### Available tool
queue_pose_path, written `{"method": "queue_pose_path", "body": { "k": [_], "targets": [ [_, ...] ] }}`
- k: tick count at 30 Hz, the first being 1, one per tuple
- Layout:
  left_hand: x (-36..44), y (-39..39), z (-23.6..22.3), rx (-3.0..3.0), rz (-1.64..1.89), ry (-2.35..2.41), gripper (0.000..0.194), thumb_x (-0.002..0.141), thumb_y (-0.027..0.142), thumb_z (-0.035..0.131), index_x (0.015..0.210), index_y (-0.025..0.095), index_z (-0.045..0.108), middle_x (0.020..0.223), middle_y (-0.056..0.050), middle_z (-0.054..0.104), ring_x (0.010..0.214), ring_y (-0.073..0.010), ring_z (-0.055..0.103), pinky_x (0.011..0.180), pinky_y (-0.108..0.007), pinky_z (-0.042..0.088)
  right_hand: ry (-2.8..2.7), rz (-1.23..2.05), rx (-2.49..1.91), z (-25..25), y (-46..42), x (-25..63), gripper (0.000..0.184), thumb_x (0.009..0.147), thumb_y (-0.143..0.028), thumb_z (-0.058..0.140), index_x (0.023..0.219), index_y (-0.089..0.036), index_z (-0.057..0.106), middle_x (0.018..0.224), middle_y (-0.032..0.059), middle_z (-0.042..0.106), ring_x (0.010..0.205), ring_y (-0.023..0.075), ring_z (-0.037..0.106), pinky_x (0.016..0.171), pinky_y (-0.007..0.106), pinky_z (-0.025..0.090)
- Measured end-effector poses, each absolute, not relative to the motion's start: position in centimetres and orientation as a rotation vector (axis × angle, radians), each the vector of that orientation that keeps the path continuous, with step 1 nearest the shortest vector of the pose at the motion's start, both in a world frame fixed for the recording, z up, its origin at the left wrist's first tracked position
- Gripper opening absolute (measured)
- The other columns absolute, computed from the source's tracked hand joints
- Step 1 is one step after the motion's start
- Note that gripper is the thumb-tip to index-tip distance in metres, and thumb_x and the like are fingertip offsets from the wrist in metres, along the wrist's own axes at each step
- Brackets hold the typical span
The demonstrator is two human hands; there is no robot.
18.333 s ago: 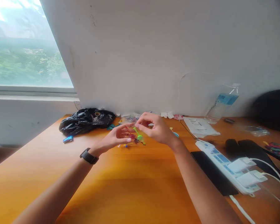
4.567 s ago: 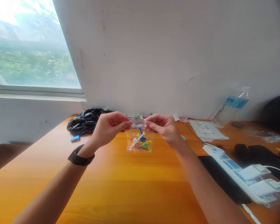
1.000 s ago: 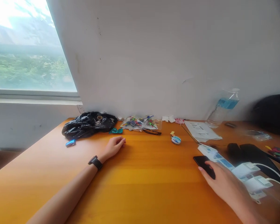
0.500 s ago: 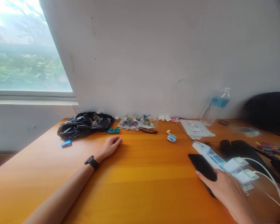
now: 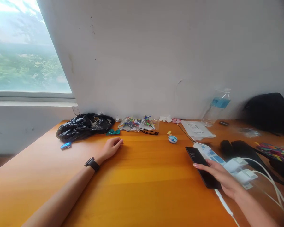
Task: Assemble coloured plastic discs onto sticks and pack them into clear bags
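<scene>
My right hand (image 5: 222, 178) grips a black smartphone (image 5: 202, 168), the thumb lying across its front and the other fingers partly hidden beneath. Small clock digits glow on the tilted screen. From the phone's near end runs a white charging cable (image 5: 223, 201). My left hand (image 5: 111, 148) rests on the wooden table (image 5: 142, 189), its fingers loosely curled and nothing visible in them; a black watch (image 5: 92, 164) is on that wrist. Beyond the left hand lies a small teal packet (image 5: 113, 132).
A white power strip (image 5: 214, 156) with plugged-in chargers (image 5: 245, 175) sits beside the phone. Along the wall are a black plastic bag (image 5: 82, 127), bags of colourful small items (image 5: 138, 123), a white mailer (image 5: 197, 130) and a water bottle (image 5: 216, 107). A round container (image 5: 172, 139) stands mid-table.
My right hand has lifted and turned the phone, shifting it slightly left. Its dark screen now shows digits, and the cable at its end has come into sight. The left hand stays put.
</scene>
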State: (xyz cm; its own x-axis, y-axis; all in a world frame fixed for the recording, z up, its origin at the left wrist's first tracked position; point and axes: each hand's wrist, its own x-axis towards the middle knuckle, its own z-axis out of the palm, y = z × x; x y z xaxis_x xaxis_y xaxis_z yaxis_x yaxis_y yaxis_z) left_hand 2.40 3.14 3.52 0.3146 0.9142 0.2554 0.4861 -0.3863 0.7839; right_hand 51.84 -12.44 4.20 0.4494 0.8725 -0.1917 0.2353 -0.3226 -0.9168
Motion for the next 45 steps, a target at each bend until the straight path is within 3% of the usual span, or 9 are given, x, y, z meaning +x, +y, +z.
{"method": "queue_pose_path", "body": {
  "k": [3,7,15,24,33,38,45],
  "targets": [
    [2.4,3.2,3.5,1.999,0.944,1.237,0.047,0.099,0.057,0.050,0.072,0.020,0.058,0.071,-0.002,0.066,0.067,-0.0183,0.055,0.065,-0.029,0.041,-0.747,1.070,-1.705,4.2,-11.8,52.3,0.047,0.067,-0.047,0.090,0.107,-0.025,0.079,0.132,0.0110,0.077,0.138,0.0392,0.062,0.113,0.049,0.057],
    [2.4,3.3,3.3,2.003,0.947,1.243,0.048,0.099,0.058,0.050,0.072,0.019,0.058,0.071,-0.002,0.066,0.066,-0.0178,0.055,0.065,-0.029,0.041,-0.691,1.309,-1.454,3.5,-11.5,52.3,0.045,0.083,-0.053,0.077,0.118,-0.024,0.076,0.131,0.0110,0.078,0.139,0.0365,0.063,0.117,0.050,0.053],
    [2.3,3.5,3.0,2.016,0.940,1.245,0.048,0.100,0.058,0.050,0.074,0.019,0.060,0.071,-0.002,0.067,0.067,-0.0182,0.056,0.065,-0.029,0.042,-0.924,1.561,-1.253,4.1,-12.7,49.2,0.085,0.083,-0.029,0.085,0.159,-0.035,0.047,0.157,0.0057,0.061,0.145,0.0329,0.056,0.119,0.047,0.052],
    [2.0,3.7,2.4,2.023,0.941,1.246,0.050,0.101,0.061,0.051,0.075,0.019,0.062,0.073,-0.003,0.069,0.069,-0.0192,0.059,0.065,-0.028,0.042,-0.966,1.541,-1.288,3.3,-12.5,49.7,0.086,0.084,-0.025,0.085,0.160,-0.037,0.046,0.162,0.0044,0.055,0.150,0.0308,0.051,0.124,0.047,0.046],
    [2.0,3.5,2.6,2.034,0.937,1.244,0.051,0.102,0.060,0.050,0.075,0.019,0.061,0.074,-0.003,0.068,0.068,-0.0189,0.058,0.065,-0.028,0.041,-0.942,1.511,-1.316,3.6,-12.5,49.4,0.084,0.084,-0.024,0.086,0.159,-0.036,0.049,0.159,0.0039,0.058,0.147,0.0299,0.054,0.121,0.045,0.050],
    [2.0,3.6,2.6,2.037,0.936,1.242,0.051,0.101,0.061,0.050,0.076,0.019,0.061,0.073,-0.003,0.068,0.067,-0.0186,0.057,0.065,-0.028,0.042,-0.813,1.469,-1.367,3.6,-12.2,49.4,0.070,0.092,-0.037,0.078,0.156,-0.034,0.052,0.153,0.0049,0.064,0.140,0.0304,0.062,0.112,0.045,0.058],
    [2.0,3.6,2.5,2.036,0.932,1.236,0.052,0.101,0.063,0.049,0.076,0.019,0.061,0.075,-0.004,0.069,0.069,-0.0195,0.059,0.066,-0.028,0.043,-0.761,1.373,-1.336,3.6,-11.6,49.1,0.055,0.097,-0.039,0.068,0.150,-0.030,0.055,0.154,0.0048,0.063,0.139,0.0299,0.063,0.113,0.046,0.058]
  ]
}}
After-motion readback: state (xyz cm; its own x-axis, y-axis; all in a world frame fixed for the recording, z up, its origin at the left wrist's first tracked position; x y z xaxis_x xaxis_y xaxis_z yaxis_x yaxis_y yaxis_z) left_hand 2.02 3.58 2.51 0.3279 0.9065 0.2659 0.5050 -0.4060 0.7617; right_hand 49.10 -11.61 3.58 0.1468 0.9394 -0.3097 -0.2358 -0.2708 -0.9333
